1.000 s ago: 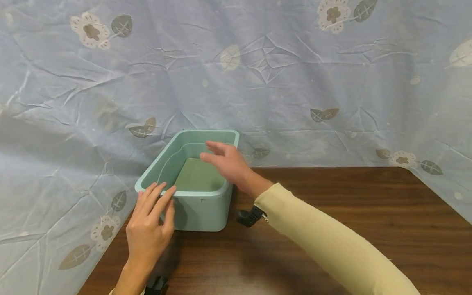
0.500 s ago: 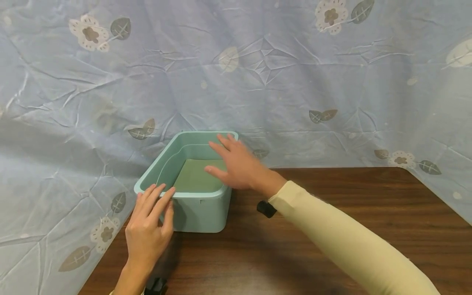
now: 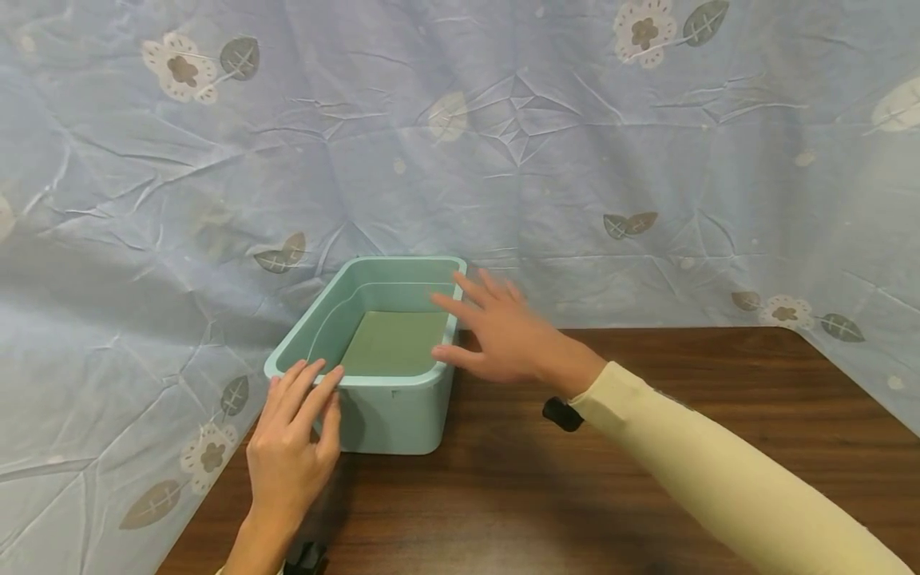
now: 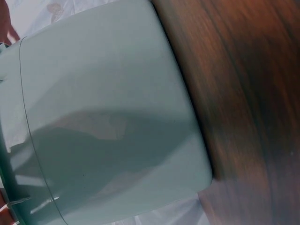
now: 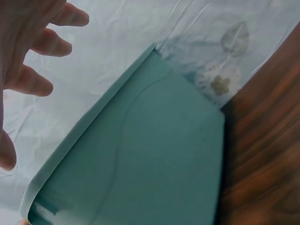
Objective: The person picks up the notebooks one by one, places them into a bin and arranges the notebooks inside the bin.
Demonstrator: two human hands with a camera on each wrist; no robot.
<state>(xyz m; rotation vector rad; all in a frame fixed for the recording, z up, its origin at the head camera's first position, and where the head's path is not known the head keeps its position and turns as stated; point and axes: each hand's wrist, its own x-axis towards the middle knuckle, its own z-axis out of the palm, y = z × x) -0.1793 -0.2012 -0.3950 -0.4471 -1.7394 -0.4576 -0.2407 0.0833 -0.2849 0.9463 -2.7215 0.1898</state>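
Note:
A pale teal plastic bin stands on the dark wooden table, with a flat olive-green bottom showing inside. My left hand rests its fingertips on the near left part of the bin's rim, fingers fairly straight. Over the right rim hovers my right hand, fingers spread and holding nothing. From the right wrist view, the spread fingers are above and apart from the bin's long side wall. The left wrist view is filled mostly by the bin's near end wall, shaded by the hand.
The brown wooden table extends to the right of the bin. A pale blue floral cloth hangs behind it and along the left side, close to the bin. Black wrist devices sit under the wrists.
My right hand has moved right, from over the bin's inside to its right rim, and its fingers have spread wider. My left hand has stayed at the near rim.

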